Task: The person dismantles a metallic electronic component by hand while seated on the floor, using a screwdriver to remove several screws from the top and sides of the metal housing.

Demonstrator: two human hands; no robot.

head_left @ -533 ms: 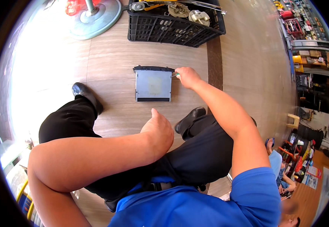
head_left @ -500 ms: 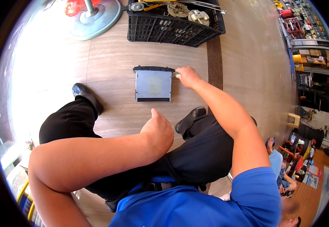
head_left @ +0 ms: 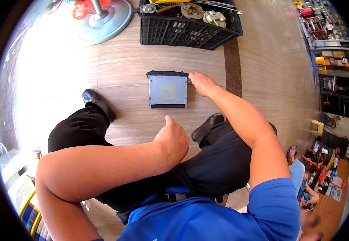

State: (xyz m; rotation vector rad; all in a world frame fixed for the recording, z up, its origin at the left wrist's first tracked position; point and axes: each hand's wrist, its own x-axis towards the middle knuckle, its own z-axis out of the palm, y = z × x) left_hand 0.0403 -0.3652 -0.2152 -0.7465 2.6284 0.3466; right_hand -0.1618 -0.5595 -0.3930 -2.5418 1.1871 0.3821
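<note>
Below me, pale wood-plank floor point(head_left: 122, 72) carries a flat grey metal unit point(head_left: 167, 90), a black crate point(head_left: 186, 30) beyond it. My right hand point(head_left: 201, 82) pinches what looks like a thin tool at its corner; my left hand point(head_left: 174, 138) rests loosely curled, empty, on my knee.

black crate point(head_left: 182, 32) — metal parts, fan base point(head_left: 102, 24)

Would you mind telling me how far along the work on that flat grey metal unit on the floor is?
Done: the grey metal unit lies flat on the wooden floor. In hand: the right hand holds a thin tool at its top right corner. The left hand rests on the knee. Left: the cover looks unopened.
</note>
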